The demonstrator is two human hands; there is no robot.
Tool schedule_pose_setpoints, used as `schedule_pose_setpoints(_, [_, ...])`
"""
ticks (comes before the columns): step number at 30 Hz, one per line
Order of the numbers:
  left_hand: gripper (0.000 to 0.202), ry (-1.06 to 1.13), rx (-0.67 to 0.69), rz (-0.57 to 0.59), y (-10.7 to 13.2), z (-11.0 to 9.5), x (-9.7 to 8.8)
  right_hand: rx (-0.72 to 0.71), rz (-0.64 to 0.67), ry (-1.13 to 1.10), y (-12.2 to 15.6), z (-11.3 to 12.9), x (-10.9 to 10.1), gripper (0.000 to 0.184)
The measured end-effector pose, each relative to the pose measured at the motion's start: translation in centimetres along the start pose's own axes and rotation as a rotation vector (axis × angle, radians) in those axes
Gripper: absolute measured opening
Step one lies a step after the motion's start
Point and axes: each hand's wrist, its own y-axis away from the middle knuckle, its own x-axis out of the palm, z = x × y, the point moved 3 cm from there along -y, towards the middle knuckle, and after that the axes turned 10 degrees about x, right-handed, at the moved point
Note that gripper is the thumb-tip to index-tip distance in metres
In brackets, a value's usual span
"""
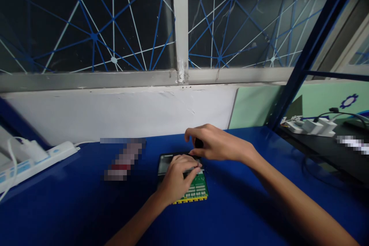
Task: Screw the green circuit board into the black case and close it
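A green circuit board [198, 188] with a row of yellow connectors along its near edge lies on the blue table, joined to or set in a dark-framed case [165, 163]. Across the case and board rests my left hand [178, 171], its fingers curled and thumb tip close to the fingertips. A thin dark edge shows there, but what it pinches is hard to make out. Just above the far right corner of the case is my right hand [215, 143], fingers bent round a small black object [198, 143], mostly hidden by the fingers.
The blue table [129, 215] meets a white wall at the back. On the left lies a white power strip [57, 153] with a plug; a blurred-out item [123, 161] is nearby. More white plugs [314, 126] and cables sit on a black surface to the right, past a blue post.
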Motion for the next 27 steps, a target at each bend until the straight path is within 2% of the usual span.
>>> schedule_pose_setpoints(6, [0.011, -0.031, 0.022, -0.060, -0.06, -0.27, -0.02, 0.026, 0.005, 0.001, 0.11, 0.01, -0.03, 0.025])
schedule_pose_setpoints(9, [0.011, -0.069, 0.024, -0.044, -0.05, -0.57, -0.10, 0.013, 0.019, 0.000, 0.12, -0.11, 0.04, 0.022])
schedule_pose_setpoints(13, [0.015, -0.032, 0.023, 0.001, 0.03, -0.64, -0.02, -0.032, 0.010, 0.020, 0.31, -0.06, -0.10, 0.028])
schedule_pose_setpoints(19, [0.009, -0.034, -0.014, -0.040, 0.14, -0.52, -0.10, -0.017, 0.056, 0.026, 0.26, -0.06, 0.19, 0.029])
schedule_pose_setpoints(27, [0.012, -0.008, -0.007, -0.001, 0.16, -0.59, 0.00, -0.019, 0.036, 0.026, 0.35, -0.03, 0.08, 0.034])
